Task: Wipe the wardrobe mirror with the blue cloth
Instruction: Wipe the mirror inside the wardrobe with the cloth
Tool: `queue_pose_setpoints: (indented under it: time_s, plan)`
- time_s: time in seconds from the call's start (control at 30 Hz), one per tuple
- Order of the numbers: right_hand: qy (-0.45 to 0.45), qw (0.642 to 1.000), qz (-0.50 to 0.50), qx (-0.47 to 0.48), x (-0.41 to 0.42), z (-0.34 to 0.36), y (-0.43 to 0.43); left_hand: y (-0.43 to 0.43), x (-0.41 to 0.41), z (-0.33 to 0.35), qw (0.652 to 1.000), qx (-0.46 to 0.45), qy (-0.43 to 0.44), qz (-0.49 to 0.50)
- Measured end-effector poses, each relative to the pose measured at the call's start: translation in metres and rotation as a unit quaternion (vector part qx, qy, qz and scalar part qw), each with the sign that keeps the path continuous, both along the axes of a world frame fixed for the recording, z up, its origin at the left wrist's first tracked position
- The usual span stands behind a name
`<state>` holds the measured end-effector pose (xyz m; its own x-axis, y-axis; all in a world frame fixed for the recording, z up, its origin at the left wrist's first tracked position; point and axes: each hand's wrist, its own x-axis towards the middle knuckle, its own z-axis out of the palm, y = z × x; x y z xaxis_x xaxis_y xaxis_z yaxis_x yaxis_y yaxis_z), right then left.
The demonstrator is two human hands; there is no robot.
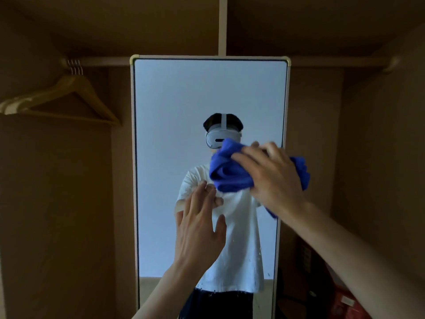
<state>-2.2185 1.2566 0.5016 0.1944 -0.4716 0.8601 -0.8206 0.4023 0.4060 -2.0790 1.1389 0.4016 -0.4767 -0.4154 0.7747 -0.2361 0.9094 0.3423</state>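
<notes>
Clearly the blue cloth (230, 173) sits bunched against the right half of the mirror (184, 100), at mid-height; the right hand (273, 173) grips it with curled fingers; a flatter press and overlapping strokes would serve better; specks (259, 252) low on the glass need passes too; the left hand (200, 226), fingers straight and spread, seems to steady the glass; hangers (69, 95) hang well left.
</notes>
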Motion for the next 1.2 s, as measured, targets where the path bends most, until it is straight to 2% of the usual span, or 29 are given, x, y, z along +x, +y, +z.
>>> queue_pose_setpoints:
  time_s: [0.1, 0.2, 0.37, 0.57, 0.67, 0.83, 0.97, 1.2]
  plan:
    - [-0.011, 0.999, 0.015, 0.028, 0.0, -0.043, 0.004, -0.002, 0.0, -0.006, 1.0, -0.015, 0.008, 0.006]
    - [-0.016, 0.999, 0.007, 0.04, -0.002, -0.051, 0.005, -0.002, -0.002, -0.011, 0.999, -0.032, -0.002, 0.037]
    - [-0.012, 1.0, 0.004, 0.02, -0.004, -0.007, 0.004, -0.003, -0.01, -0.025, 0.991, -0.065, -0.071, 0.091]
    - [-0.027, 0.999, 0.001, -0.029, -0.001, 0.067, -0.003, -0.001, -0.017, -0.035, 0.985, -0.093, -0.071, 0.126]
    - [-0.018, 0.999, 0.007, -0.039, -0.002, 0.044, -0.006, -0.004, -0.019, -0.04, 0.983, -0.098, -0.063, 0.142]
    - [-0.024, 0.999, 0.02, -0.021, -0.007, -0.043, -0.002, -0.007, -0.027, -0.046, 0.981, -0.095, -0.066, 0.155]
    - [-0.075, 0.997, 0.01, 0.006, -0.006, -0.091, -0.001, -0.009, -0.033, -0.049, 0.978, -0.112, -0.03, 0.171]
    - [-0.058, 0.998, 0.023, -0.021, -0.01, -0.035, 0.009, -0.014, -0.035, -0.055, 0.977, -0.123, -0.018, 0.172]
